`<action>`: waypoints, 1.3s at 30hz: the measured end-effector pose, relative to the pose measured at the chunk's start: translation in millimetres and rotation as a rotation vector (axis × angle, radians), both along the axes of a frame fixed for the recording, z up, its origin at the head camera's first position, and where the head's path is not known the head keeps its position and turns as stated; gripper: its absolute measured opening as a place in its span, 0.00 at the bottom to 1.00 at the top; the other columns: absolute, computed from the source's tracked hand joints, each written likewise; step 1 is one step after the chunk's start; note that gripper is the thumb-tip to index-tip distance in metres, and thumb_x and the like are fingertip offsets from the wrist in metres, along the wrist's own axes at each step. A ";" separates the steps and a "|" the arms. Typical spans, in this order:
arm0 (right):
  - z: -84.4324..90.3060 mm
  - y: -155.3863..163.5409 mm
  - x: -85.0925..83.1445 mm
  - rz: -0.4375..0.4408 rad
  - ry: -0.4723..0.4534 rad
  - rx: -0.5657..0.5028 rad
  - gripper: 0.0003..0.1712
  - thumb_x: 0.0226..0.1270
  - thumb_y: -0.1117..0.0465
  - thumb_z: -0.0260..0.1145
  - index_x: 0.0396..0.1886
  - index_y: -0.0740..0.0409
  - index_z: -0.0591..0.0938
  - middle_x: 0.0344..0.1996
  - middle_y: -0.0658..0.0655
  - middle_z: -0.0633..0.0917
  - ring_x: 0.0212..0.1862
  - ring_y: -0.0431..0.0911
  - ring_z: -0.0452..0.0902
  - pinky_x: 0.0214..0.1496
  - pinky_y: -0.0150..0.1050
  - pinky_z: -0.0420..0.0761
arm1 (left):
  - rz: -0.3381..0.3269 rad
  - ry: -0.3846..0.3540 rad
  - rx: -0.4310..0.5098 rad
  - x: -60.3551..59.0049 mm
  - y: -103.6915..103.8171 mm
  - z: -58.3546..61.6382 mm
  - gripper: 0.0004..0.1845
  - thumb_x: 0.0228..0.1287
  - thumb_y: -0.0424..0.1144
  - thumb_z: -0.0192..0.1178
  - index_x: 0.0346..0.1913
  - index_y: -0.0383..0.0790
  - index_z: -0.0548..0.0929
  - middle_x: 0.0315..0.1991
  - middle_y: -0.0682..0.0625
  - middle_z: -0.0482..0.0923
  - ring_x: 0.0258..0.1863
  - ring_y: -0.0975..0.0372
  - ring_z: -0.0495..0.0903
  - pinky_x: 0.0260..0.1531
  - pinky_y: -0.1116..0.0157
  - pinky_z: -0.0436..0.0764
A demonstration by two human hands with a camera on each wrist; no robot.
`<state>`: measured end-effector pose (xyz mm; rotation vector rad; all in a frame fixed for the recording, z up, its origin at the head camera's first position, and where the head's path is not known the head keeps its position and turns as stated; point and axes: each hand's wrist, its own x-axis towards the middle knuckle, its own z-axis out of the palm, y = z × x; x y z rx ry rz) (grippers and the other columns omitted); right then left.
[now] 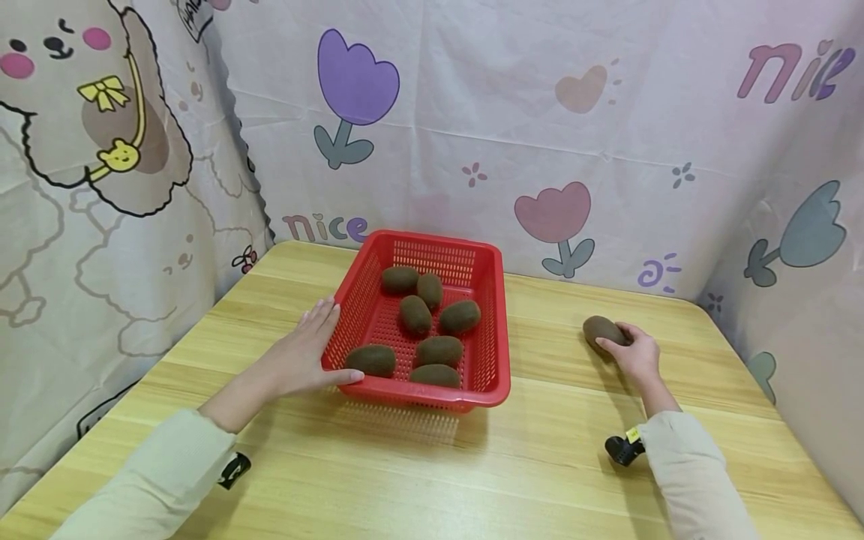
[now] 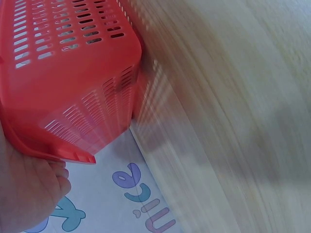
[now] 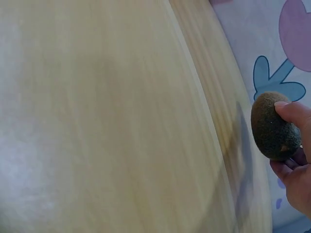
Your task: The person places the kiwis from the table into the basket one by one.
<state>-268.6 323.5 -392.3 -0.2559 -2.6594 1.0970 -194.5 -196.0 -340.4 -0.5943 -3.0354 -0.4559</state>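
On the table [image 1: 540, 465], right fingers [image 1: 610, 346] curled round a kiwi [image 1: 601, 330], left fingers [image 1: 317, 319] flat against the basket [image 1: 496, 330]

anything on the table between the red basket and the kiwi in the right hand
No, in the head view only bare wooden table lies between the red basket and the kiwi that the right hand grips.

The red basket [image 1: 487, 330] stands mid-bench [image 1: 553, 465], its walls the one raised obstacle. Between it and the kiwi [image 1: 601, 330] held at the right lies open wood, wide enough to pass. The near strip of bench is bare. Curtain walls [image 1: 607, 150] close off the back and both sides, just behind the basket.
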 end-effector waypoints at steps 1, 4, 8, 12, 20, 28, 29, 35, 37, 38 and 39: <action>0.6 -0.7 0.6 0.003 0.001 -0.001 0.33 0.60 0.60 0.65 0.61 0.73 0.67 0.59 0.74 0.71 0.60 0.65 0.67 0.63 0.54 0.68 | 0.001 0.000 0.001 0.1 -0.2 -0.2 0.63 0.47 0.71 0.57 0.70 0.25 0.44 0.73 0.34 0.38 0.73 0.43 0.41 0.71 0.46 0.47; 2.0 -2.3 2.3 0.014 0.006 0.003 0.33 0.60 0.60 0.65 0.61 0.73 0.67 0.59 0.74 0.71 0.59 0.65 0.68 0.61 0.55 0.70 | 0.001 -0.001 0.001 0.3 -0.7 -0.5 0.63 0.47 0.71 0.57 0.70 0.25 0.44 0.73 0.34 0.38 0.73 0.43 0.41 0.71 0.46 0.47; 4.0 -5.0 5.6 0.029 0.015 0.023 0.33 0.61 0.60 0.64 0.61 0.73 0.67 0.58 0.75 0.71 0.58 0.64 0.69 0.59 0.55 0.72 | -0.002 -0.001 0.006 0.4 -0.5 -0.2 0.63 0.47 0.71 0.57 0.70 0.24 0.44 0.73 0.33 0.38 0.73 0.43 0.40 0.71 0.46 0.47; 7.1 -8.8 9.3 0.045 0.030 0.049 0.33 0.61 0.58 0.64 0.61 0.73 0.68 0.57 0.75 0.72 0.55 0.63 0.71 0.56 0.53 0.73 | -0.008 0.007 0.002 0.4 -0.1 0.2 0.63 0.48 0.71 0.57 0.70 0.24 0.44 0.73 0.33 0.38 0.73 0.42 0.41 0.71 0.46 0.47; 14.0 -18.7 14.0 0.095 0.061 0.063 0.31 0.60 0.58 0.65 0.59 0.72 0.70 0.56 0.74 0.74 0.53 0.62 0.74 0.39 0.19 0.70 | -0.009 0.012 -0.001 0.1 -0.2 -0.7 0.63 0.48 0.71 0.57 0.70 0.24 0.44 0.73 0.33 0.38 0.73 0.42 0.41 0.71 0.46 0.47; 20.7 -33.3 17.5 0.172 0.072 0.018 0.31 0.60 0.59 0.66 0.59 0.72 0.70 0.56 0.74 0.73 0.55 0.63 0.73 0.36 0.09 0.62 | -0.006 0.007 0.000 -0.7 -1.3 -1.6 0.63 0.47 0.71 0.57 0.70 0.25 0.44 0.73 0.34 0.38 0.73 0.43 0.41 0.71 0.47 0.47; 21.6 -35.2 18.1 0.181 0.074 0.008 0.31 0.60 0.59 0.66 0.59 0.73 0.70 0.56 0.74 0.74 0.55 0.63 0.73 0.36 0.08 0.63 | -0.006 0.007 -0.001 -0.7 -1.3 -1.6 0.63 0.47 0.71 0.57 0.70 0.25 0.44 0.73 0.34 0.38 0.73 0.43 0.41 0.71 0.47 0.47; 27.4 -44.4 21.4 0.220 0.098 -0.017 0.30 0.60 0.61 0.66 0.59 0.73 0.71 0.54 0.75 0.75 0.54 0.61 0.74 0.37 0.08 0.65 | -0.006 0.002 0.002 0.4 -1.0 -0.7 0.63 0.47 0.71 0.57 0.70 0.25 0.44 0.73 0.33 0.38 0.73 0.43 0.40 0.71 0.46 0.47; 29.9 -46.5 22.2 0.222 0.111 -0.010 0.30 0.59 0.61 0.66 0.58 0.72 0.71 0.53 0.74 0.76 0.50 0.54 0.77 0.37 0.09 0.67 | -0.007 0.001 0.004 0.9 -0.6 -0.1 0.63 0.48 0.71 0.57 0.70 0.25 0.44 0.73 0.34 0.38 0.73 0.43 0.40 0.71 0.47 0.47; 31.3 -47.5 22.6 0.225 0.117 -0.011 0.30 0.59 0.61 0.67 0.58 0.72 0.72 0.52 0.74 0.77 0.48 0.47 0.79 0.37 0.09 0.67 | -0.007 0.000 0.005 1.2 -0.3 0.4 0.63 0.48 0.71 0.57 0.70 0.25 0.44 0.73 0.33 0.38 0.73 0.43 0.40 0.71 0.47 0.47; 32.8 -48.6 23.0 0.229 0.123 -0.012 0.30 0.58 0.61 0.67 0.58 0.72 0.72 0.51 0.74 0.77 0.45 0.40 0.79 0.37 0.09 0.68 | -0.006 0.002 0.006 1.4 -0.2 0.8 0.63 0.48 0.71 0.57 0.70 0.25 0.44 0.73 0.34 0.39 0.73 0.43 0.40 0.71 0.47 0.47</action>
